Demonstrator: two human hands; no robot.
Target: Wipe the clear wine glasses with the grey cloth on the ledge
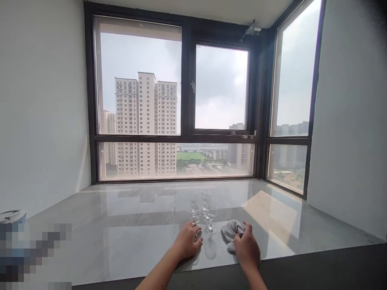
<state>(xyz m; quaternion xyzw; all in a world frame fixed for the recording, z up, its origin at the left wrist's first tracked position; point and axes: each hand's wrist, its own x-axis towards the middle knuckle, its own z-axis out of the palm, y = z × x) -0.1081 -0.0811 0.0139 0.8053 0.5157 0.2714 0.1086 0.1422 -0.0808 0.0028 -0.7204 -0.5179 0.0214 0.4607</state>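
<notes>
Location is looking like a home, upper floor. A dark-framed corner window [186, 96] is standing between plain pale walls [45, 100], above a glossy sill [121, 241]. Stemmed glasses [211, 211] are standing on the sill before the window; beyond it, high-rise blocks [146, 125] are rising and a green field [190, 156] is lying far below.

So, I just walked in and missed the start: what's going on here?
A person's left hand is at the lower part of a clear stemmed glass; whether it grips it is hard to tell. The right hand holds a crumpled grey cloth. More clear glasses stand on the glossy windowsill, beside and beyond that one.
</notes>
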